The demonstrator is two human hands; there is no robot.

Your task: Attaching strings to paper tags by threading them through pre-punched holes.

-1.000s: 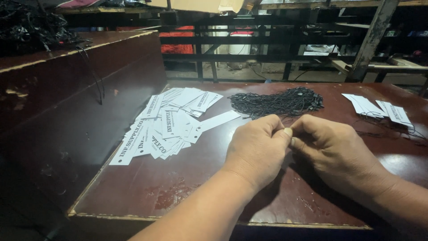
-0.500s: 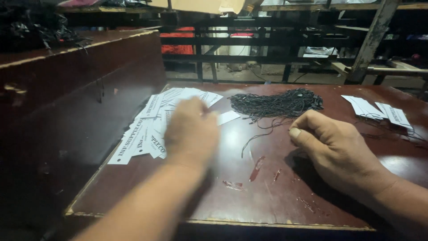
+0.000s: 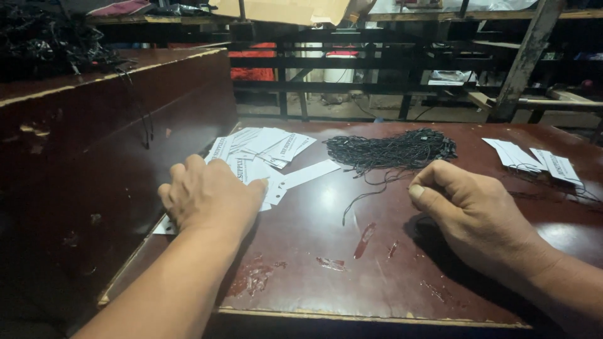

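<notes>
The left hand (image 3: 210,196) lies palm down on the near edge of a loose heap of white paper tags (image 3: 264,154), which spreads over the left part of the dark red table (image 3: 326,276). Its fingers are bent and held close together, their tips pressing on the tags; whether a tag is pinched beneath them cannot be told, since the back of the hand hides it. One long tag (image 3: 309,173) sticks out to the right of the heap, just beyond the fingertips.

The right hand (image 3: 471,210) rests at the right of the table, well apart from the left. Its fingers are curled inward, the thumb pressed against the side of the forefinger in a loose fist. A single thin black string (image 3: 359,199) trails on the table to the left of this hand; whether its end is pinched in the fingers cannot be told.

Farther off, between the hands, sits a tangled bundle of black strings (image 3: 392,150). At the far right a smaller pile of white tags with strings attached (image 3: 534,160) lies on the table.

Nothing here rests in a box or tray; the tags and strings all lie straight on the tabletop. A raised wooden counter (image 3: 107,119) stands along the left, with a heap of dark cords (image 3: 47,41) on its far end. A cardboard box (image 3: 289,9) shows at the top, its contents out of sight.
</notes>
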